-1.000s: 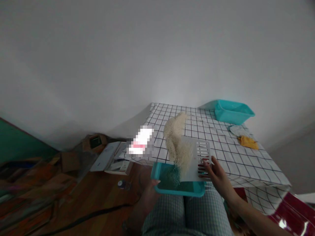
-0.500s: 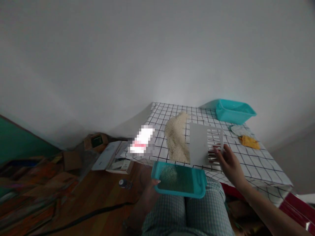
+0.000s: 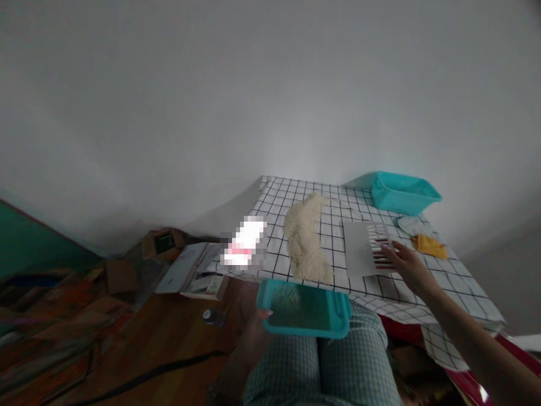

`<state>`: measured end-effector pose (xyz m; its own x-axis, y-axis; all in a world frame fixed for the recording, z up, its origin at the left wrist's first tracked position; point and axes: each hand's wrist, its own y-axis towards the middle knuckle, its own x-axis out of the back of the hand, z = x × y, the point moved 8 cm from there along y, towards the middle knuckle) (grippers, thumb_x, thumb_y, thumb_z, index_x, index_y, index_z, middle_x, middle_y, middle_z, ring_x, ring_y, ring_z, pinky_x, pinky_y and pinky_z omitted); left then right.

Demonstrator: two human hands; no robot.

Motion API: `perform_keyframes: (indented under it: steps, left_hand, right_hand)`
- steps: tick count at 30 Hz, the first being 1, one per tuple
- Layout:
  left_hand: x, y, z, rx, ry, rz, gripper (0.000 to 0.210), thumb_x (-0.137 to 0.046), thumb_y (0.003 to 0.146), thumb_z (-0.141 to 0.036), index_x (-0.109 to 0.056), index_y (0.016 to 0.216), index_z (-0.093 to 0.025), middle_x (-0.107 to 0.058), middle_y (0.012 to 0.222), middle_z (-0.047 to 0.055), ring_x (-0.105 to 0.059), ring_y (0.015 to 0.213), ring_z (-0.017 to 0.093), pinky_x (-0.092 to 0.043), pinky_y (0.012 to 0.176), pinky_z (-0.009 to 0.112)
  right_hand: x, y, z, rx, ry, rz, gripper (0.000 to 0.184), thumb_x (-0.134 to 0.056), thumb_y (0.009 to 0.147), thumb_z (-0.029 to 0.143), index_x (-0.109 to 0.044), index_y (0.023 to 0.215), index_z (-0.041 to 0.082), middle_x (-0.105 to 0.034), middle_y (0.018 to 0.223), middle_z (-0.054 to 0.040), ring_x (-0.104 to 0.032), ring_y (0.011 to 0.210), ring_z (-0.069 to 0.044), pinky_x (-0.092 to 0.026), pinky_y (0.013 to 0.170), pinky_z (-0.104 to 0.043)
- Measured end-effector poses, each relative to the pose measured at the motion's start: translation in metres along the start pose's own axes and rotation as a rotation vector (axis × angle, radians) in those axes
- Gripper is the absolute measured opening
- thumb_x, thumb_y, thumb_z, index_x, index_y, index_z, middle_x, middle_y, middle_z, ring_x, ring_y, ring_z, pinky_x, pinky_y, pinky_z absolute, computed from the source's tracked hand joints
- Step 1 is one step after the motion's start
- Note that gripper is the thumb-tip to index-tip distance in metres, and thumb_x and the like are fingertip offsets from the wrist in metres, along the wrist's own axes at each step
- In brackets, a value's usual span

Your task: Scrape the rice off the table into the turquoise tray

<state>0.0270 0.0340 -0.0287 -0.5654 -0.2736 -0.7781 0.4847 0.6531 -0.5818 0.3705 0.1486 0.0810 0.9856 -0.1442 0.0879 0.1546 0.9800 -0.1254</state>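
Table (image 3: 426, 282) under a black-on-white checked cloth, seen from its near edge. Pile of pale rice-like grains (image 3: 305, 241) on the cloth, running from mid-table toward the near edge. Teal tray (image 3: 305, 308) just below that edge, resting on the lap in checked trousers, a thin layer of grains inside — mostly at its left end. Second teal tub (image 3: 403, 193) at the far right corner, well apart. White slotted board (image 3: 367, 248) lying flat on the cloth, right of the pile and not touching it.

Right hand (image 3: 408, 263) at the slotted end of the board, fingers extended and loosely spread, tips on the slats — no closed grasp visible. Left hand (image 3: 257, 330) at the tray's left rim, thumb over the edge, rest of the hand below and dark; holding the tray, finger closure underneath not discernible.

Yellow cloth (image 3: 430, 245) and a pale small item (image 3: 412, 225) beyond the right hand.
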Motion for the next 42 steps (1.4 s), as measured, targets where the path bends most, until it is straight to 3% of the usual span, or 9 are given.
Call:
perform_keyframes:
  steps: [4,10,15,17,22,28,33,37,42]
  left_hand:
    - [0.003,0.001,-0.005,-0.037,-0.057,-0.075,0.01,-0.04,0.086,-0.02,-0.043,0.092,-0.013,-0.056,0.06,0.0,-0.057,0.056,0.011,-0.042,0.057,0.022]
    - [0.012,0.013,-0.007,-0.046,0.073,-0.013,0.04,-0.042,0.086,-0.023,-0.04,0.123,-0.005,-0.062,0.075,0.004,-0.061,0.075,0.016,-0.045,0.071,0.026]
    - [0.002,0.007,-0.009,-0.081,0.083,-0.074,0.045,-0.035,0.089,-0.021,-0.033,0.131,-0.003,-0.061,0.07,0.006,-0.062,0.077,0.017,-0.045,0.074,0.028]
    - [-0.003,0.006,-0.009,-0.075,0.046,-0.031,0.048,-0.035,0.089,-0.019,-0.03,0.133,-0.002,-0.061,0.07,0.005,-0.061,0.08,0.016,-0.045,0.076,0.026]
    - [0.009,0.008,-0.011,-0.071,0.071,-0.027,0.047,-0.042,0.086,-0.02,-0.037,0.13,-0.004,-0.062,0.074,0.005,-0.061,0.088,0.018,-0.044,0.079,0.025]
    - [0.007,-0.001,-0.012,-0.058,0.048,0.007,0.034,-0.044,0.085,-0.022,-0.041,0.116,-0.009,-0.058,0.066,0.0,-0.056,0.058,0.011,-0.044,0.064,0.021]
    - [0.011,-0.002,-0.016,-0.094,0.057,-0.019,0.019,-0.047,0.085,-0.019,-0.043,0.102,-0.014,-0.055,0.059,-0.003,-0.055,0.057,0.01,-0.044,0.065,0.021]
    - [0.016,0.0,-0.019,-0.111,0.065,0.002,0.024,-0.044,0.085,-0.018,-0.044,0.108,-0.012,-0.058,0.062,-0.001,-0.059,0.063,0.012,-0.045,0.069,0.023]
    - [0.028,0.003,-0.027,-0.114,0.084,0.008,0.023,-0.049,0.083,-0.022,-0.042,0.102,-0.013,-0.059,0.069,-0.001,-0.058,0.071,0.01,-0.044,0.068,0.018]
  right_hand:
    - [-0.026,-0.012,-0.015,-0.026,-0.038,0.047,0.03,-0.062,0.08,0.04,-0.061,0.1,0.017,-0.072,0.088,-0.0082,-0.069,0.076,-0.021,-0.059,0.066,-0.035]
    - [-0.088,-0.01,-0.006,0.0,-0.048,0.145,0.025,-0.058,0.082,0.038,-0.06,0.098,0.018,-0.071,0.083,-0.0052,-0.068,0.071,-0.019,-0.059,0.063,-0.034]
    - [-0.109,-0.017,-0.006,-0.024,0.014,0.157,0.026,-0.058,0.081,0.04,-0.057,0.097,0.021,-0.07,0.083,-0.0037,-0.069,0.072,-0.019,-0.059,0.064,-0.034]
    - [-0.112,-0.025,-0.01,-0.035,0.042,0.15,0.028,-0.058,0.081,0.043,-0.056,0.099,0.021,-0.071,0.084,-0.0036,-0.069,0.073,-0.02,-0.059,0.065,-0.035]
    - [-0.119,-0.051,-0.006,-0.018,0.079,0.177,0.041,-0.057,0.081,0.05,-0.051,0.109,0.021,-0.071,0.084,-0.0053,-0.07,0.076,-0.023,-0.059,0.065,-0.039]
    - [-0.124,-0.082,0.011,0.059,-0.027,0.191,0.039,-0.051,0.085,0.052,-0.047,0.11,0.022,-0.071,0.096,-0.0094,-0.069,0.082,-0.026,-0.059,0.067,-0.04]
    - [-0.116,-0.096,0.007,0.149,-0.141,0.119,0.038,-0.052,0.084,0.052,-0.049,0.11,0.024,-0.071,0.098,-0.0095,-0.069,0.082,-0.027,-0.058,0.066,-0.038]
    - [-0.096,-0.085,0.015,0.173,-0.151,0.043,0.037,-0.056,0.083,0.05,-0.05,0.11,0.025,-0.072,0.094,-0.0074,-0.069,0.077,-0.026,-0.057,0.064,-0.038]
    - [-0.064,-0.028,0.024,0.108,0.016,0.018,0.034,-0.059,0.081,0.045,-0.053,0.107,0.023,-0.071,0.088,-0.0058,-0.069,0.074,-0.024,-0.057,0.065,-0.036]
